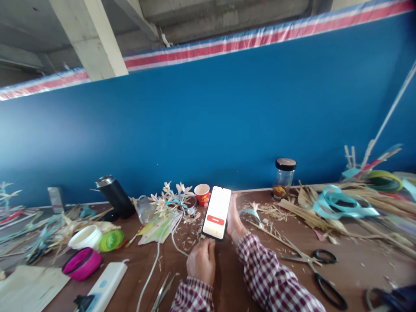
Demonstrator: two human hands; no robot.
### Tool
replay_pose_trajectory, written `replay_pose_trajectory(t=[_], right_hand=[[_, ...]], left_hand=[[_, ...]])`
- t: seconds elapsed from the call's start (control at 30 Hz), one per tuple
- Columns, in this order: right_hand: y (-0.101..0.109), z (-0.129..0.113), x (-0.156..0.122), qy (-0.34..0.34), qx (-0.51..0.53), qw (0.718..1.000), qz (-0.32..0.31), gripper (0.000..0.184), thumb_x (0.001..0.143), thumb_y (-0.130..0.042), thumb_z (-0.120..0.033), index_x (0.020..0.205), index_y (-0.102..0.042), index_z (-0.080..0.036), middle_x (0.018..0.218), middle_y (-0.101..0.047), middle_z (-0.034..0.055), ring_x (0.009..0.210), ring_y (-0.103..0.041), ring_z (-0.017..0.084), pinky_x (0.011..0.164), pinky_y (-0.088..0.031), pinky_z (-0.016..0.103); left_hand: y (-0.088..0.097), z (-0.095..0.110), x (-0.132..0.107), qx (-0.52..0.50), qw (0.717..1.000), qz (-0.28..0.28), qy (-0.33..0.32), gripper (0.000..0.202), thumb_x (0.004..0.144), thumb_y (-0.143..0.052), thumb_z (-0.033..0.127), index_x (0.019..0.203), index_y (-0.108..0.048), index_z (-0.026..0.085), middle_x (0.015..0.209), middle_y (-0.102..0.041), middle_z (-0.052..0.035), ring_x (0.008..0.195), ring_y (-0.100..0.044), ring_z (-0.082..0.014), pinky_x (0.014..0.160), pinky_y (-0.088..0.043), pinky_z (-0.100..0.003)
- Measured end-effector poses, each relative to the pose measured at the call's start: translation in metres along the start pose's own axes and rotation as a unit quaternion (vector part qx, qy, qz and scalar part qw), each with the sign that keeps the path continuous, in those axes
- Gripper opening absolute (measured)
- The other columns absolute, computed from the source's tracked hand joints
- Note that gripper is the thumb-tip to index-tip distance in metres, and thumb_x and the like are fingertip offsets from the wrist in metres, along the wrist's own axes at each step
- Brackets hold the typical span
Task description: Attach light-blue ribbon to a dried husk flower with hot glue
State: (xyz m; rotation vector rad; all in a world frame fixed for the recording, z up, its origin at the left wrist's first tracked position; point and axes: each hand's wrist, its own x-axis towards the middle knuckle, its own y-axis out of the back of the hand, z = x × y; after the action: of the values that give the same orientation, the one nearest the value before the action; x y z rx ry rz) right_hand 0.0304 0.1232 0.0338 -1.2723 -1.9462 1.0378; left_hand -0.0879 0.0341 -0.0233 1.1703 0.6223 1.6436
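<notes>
A smartphone (216, 211) with a lit white screen and a red button stands tilted towards me. My right hand (234, 220) holds it from behind along its right edge; part of that hand is hidden by the phone. Just under the phone's lower edge is my left hand (201, 262), fingers curled closed. What sits in those fingers I cannot make out. A white cable (175, 240) runs to the left hand's side. Behind the phone is a red paper cup (202, 194), and left of it are pale dried-leaf flowers (172, 198) on the table.
Large black-handled scissors (313, 262) lie open at right; smaller scissors (162, 294) lie near the left wrist. A lidded glass jar (284, 177), blue ribbon (341, 203) and dried strips stand or lie behind. Left are a black flask (115, 197), pink bowl (82, 263) and power strip (107, 286).
</notes>
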Motion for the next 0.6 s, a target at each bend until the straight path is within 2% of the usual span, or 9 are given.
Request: replay_pose_trajectory(t=[0.23, 0.43, 0.6], right_hand=[[0.005, 0.001, 0.004, -0.003, -0.023, 1.0, 0.013, 0.087, 0.077, -0.016, -0.077, 0.108, -0.062, -0.01, 0.091, -0.071, 0.0159, 0.076, -0.068, 0.023, 0.07, -0.054, 0.036], [0.005, 0.001, 0.008, 0.022, -0.081, 0.996, 0.014, 0.086, 0.078, -0.015, -0.077, 0.105, -0.063, -0.011, 0.092, -0.071, 0.0159, 0.072, -0.068, 0.023, 0.069, -0.054, 0.037], [0.0, 0.001, 0.012, 0.028, -0.109, 0.993, 0.024, 0.085, 0.08, -0.016, -0.075, 0.108, -0.063, -0.011, 0.097, -0.07, 0.0163, 0.078, -0.068, 0.023, 0.073, -0.054, 0.036]], left_hand=[[0.004, 0.008, 0.003, 0.012, 0.998, -0.041, 0.045, 0.027, 0.089, -0.041, 0.026, 0.081, -0.067, 0.022, 0.081, -0.071, -0.0031, 0.078, -0.065, -0.0183, 0.065, -0.04, -0.025], [0.004, 0.011, 0.008, 0.019, 0.996, -0.045, 0.077, 0.024, 0.088, -0.045, 0.025, 0.083, -0.069, 0.022, 0.085, -0.072, -0.0036, 0.079, -0.064, -0.0181, 0.065, -0.038, -0.024], [0.007, 0.013, 0.015, 0.027, 0.991, -0.062, 0.111, 0.022, 0.088, -0.047, 0.026, 0.085, -0.069, 0.023, 0.088, -0.072, -0.0039, 0.082, -0.064, -0.0182, 0.065, -0.037, -0.024]])
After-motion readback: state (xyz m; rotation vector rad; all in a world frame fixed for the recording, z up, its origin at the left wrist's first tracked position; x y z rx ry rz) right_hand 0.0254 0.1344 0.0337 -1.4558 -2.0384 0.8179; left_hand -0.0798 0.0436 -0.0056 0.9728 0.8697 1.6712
